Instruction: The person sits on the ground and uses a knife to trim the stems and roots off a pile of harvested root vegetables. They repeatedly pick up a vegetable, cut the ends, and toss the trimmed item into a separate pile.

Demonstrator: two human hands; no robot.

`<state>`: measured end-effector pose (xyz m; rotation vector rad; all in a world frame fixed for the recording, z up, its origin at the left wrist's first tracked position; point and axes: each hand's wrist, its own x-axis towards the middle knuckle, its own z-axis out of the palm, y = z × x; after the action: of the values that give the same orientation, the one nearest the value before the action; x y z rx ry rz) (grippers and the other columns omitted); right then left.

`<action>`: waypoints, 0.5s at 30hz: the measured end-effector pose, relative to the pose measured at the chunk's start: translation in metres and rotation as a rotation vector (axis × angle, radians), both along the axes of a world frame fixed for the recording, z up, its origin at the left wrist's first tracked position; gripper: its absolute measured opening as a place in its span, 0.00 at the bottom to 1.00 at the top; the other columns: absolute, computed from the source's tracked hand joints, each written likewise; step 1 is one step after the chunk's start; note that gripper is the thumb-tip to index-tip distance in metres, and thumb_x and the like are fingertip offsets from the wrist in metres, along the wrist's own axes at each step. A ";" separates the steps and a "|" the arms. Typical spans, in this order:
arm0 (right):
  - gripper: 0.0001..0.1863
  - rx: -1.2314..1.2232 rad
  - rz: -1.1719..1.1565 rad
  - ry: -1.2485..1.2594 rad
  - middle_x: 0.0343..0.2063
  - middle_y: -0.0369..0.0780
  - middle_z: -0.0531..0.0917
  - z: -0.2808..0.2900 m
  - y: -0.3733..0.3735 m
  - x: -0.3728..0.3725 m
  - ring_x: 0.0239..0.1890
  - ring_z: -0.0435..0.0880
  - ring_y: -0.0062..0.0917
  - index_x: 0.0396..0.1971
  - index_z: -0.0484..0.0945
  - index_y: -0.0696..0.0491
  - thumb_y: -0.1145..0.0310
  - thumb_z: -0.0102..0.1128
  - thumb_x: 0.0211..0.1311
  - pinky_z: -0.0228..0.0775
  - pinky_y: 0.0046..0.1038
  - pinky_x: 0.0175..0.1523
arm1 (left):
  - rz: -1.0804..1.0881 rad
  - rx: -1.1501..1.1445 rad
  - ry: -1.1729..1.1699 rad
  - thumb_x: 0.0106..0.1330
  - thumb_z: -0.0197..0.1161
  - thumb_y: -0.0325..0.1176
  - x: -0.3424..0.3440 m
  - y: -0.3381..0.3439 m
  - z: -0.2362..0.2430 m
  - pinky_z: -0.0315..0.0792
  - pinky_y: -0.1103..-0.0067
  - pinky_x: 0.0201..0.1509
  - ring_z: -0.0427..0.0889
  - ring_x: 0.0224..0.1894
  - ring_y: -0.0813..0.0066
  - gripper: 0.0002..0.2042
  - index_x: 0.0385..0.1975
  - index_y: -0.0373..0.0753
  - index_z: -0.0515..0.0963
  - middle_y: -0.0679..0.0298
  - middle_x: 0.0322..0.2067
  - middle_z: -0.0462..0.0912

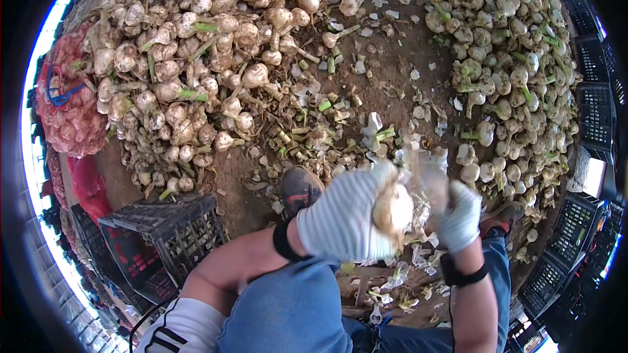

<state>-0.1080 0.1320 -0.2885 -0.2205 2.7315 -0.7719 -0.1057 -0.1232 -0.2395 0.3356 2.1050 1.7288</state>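
My left hand (347, 216), in a pale striped knit glove, grips a whole garlic bulb (396, 209) whose outer skin is brownish with a whiter side. To its right my right hand (459, 217), in a matching glove, is held close to the bulb. Motion smears its fingertips, so I cannot tell whether they hold anything. Loose papery skin hangs between the two hands. Left of the middle lies a large heap of soil-stained garlic (190, 59) with stems. A second heap of garlic (517, 72), whiter in look, covers the right side.
Cut stems and skin flakes (320, 127) litter the dirt floor between the heaps. A black plastic crate (163, 235) stands at lower left, below a red mesh sack (72, 104) of garlic. More black crates (569, 229) line the right edge. My shoe (301, 188) rests near my left hand.
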 end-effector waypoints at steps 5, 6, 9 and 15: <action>0.06 -0.336 -0.555 -0.009 0.22 0.34 0.79 -0.059 0.101 0.018 0.26 0.71 0.14 0.27 0.78 0.61 0.80 0.53 0.49 0.67 0.20 0.33 | 0.035 0.022 0.208 0.42 0.75 0.37 0.002 0.002 -0.005 0.73 0.69 0.45 0.79 0.40 0.63 0.34 0.51 0.37 0.68 0.59 0.41 0.77; 0.06 -0.350 -0.537 -0.060 0.23 0.34 0.80 -0.038 0.073 0.022 0.27 0.72 0.14 0.27 0.78 0.61 0.80 0.53 0.50 0.67 0.20 0.34 | 0.084 0.007 0.317 0.42 0.76 0.38 0.005 -0.003 -0.010 0.71 0.67 0.46 0.78 0.40 0.60 0.33 0.50 0.37 0.70 0.58 0.43 0.77; 0.06 -0.530 -0.606 -0.137 0.23 0.33 0.80 -0.018 0.027 0.038 0.26 0.76 0.16 0.29 0.80 0.58 0.79 0.57 0.49 0.68 0.21 0.34 | 0.126 -0.174 0.486 0.41 0.77 0.39 -0.015 0.004 -0.012 0.70 0.68 0.48 0.77 0.43 0.61 0.35 0.51 0.38 0.69 0.57 0.44 0.76; 0.08 -0.788 -0.641 -0.294 0.25 0.35 0.82 0.045 -0.059 0.032 0.28 0.79 0.20 0.28 0.82 0.57 0.80 0.59 0.45 0.71 0.24 0.39 | 0.346 0.512 0.007 0.44 0.79 0.32 -0.003 0.004 -0.012 0.69 0.73 0.59 0.74 0.54 0.71 0.37 0.55 0.39 0.66 0.64 0.48 0.74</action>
<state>-0.0764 0.0732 -0.2439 0.5934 2.0738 -1.8513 -0.1090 -0.1190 -0.2511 0.1162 1.7723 2.4690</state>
